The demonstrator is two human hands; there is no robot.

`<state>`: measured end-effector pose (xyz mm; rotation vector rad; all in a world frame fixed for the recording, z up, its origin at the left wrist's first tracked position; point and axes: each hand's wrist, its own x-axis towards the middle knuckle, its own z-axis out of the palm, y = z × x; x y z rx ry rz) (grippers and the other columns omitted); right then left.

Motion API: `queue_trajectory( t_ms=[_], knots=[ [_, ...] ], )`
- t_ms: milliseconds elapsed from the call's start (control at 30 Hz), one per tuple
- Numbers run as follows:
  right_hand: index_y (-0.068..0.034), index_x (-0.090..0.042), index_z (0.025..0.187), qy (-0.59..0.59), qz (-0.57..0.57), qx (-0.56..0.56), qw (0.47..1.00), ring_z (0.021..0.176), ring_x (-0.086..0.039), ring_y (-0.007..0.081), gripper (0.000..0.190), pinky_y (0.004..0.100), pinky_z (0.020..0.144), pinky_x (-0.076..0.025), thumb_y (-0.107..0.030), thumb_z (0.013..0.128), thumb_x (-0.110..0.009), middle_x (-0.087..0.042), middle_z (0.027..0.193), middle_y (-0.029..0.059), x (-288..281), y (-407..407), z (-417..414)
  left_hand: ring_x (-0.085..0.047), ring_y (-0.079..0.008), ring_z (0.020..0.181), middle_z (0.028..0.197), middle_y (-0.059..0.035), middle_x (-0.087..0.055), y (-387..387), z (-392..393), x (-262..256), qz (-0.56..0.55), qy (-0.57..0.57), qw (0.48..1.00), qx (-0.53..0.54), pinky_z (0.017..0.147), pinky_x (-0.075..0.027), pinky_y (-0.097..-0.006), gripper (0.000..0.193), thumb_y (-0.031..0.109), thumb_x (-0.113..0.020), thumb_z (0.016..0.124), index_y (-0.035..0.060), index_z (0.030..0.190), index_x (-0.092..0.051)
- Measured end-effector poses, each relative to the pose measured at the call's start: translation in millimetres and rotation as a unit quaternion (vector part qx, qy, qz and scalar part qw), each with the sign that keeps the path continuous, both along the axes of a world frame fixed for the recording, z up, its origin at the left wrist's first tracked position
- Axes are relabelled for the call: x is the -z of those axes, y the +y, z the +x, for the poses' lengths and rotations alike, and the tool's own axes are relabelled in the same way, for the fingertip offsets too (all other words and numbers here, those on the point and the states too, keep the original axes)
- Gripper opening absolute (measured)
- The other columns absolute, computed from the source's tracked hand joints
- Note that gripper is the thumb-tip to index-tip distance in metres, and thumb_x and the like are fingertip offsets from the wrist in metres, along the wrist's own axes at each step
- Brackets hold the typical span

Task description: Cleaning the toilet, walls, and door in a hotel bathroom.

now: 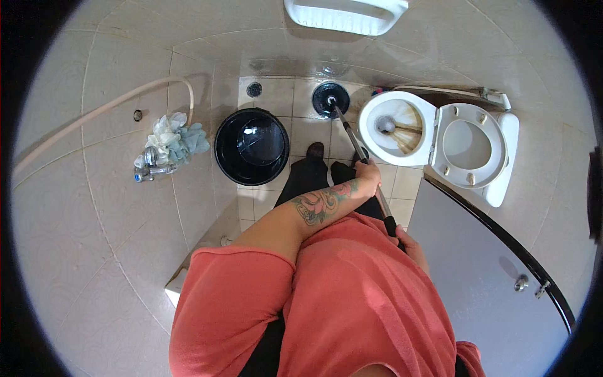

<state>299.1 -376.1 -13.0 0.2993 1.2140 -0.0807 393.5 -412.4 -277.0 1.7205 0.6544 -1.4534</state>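
A long handle (351, 136) slants from in front of my body down to a round black piece (331, 100) on the tiled floor by the wall; whether that piece is a basin or the tool's own head, I cannot tell. My left hand (369, 175) is closed around the middle of the handle, below a tattooed forearm. Lower down, my right hand (409, 242) grips the dark upper end near my waist. Just right of the handle stands the white toilet bowl (398, 129), its seat raised and brownish stains inside.
A black bucket (252, 147) stands left of my feet. On the left wall are a tap (150, 168), bath puffs (174, 136) and a hose (118, 101). A floor drain (254, 89) lies near the far wall. A grey door (471, 254) stands at the right, below the toilet.
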Motion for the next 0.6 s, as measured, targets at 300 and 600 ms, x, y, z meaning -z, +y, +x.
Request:
queue_trajectory(
  t_ms=[300, 600],
  knots=[
    [-0.015, -0.045, 0.073, 0.039, 0.006, 0.002, 0.999, 0.054, -0.046, 0.0102, 0.033, 0.0227, 0.054, -0.04, -0.033, 0.096, -0.059, -0.047, 0.063, -0.0045, -9, 5, -9, -0.056, -0.0256, 0.043, 0.067, -0.0148, -0.057, -1, -24, -10, 0.018, -0.01, 0.996, 0.092, 0.035, -0.045, -0.0386, 0.036, 0.032, -0.049, 0.097, 0.0007, 0.115, -0.043],
    [-0.005, -0.061, 0.105, 0.133, -0.09, -0.05, 0.986, 0.064, -0.055, 0.0092, 0.026, 0.0236, 0.06, -0.045, -0.029, 0.096, -0.059, -0.061, 0.079, -0.0023, 5, 3, 26, -0.049, -0.0229, 0.04, 0.063, -0.0103, -0.052, -13, -6, 21, -0.089, -0.008, 0.995, 0.043, 0.034, -0.042, -0.0367, 0.03, 0.03, -0.049, 0.099, 0.0017, 0.108, -0.043]
  ],
)
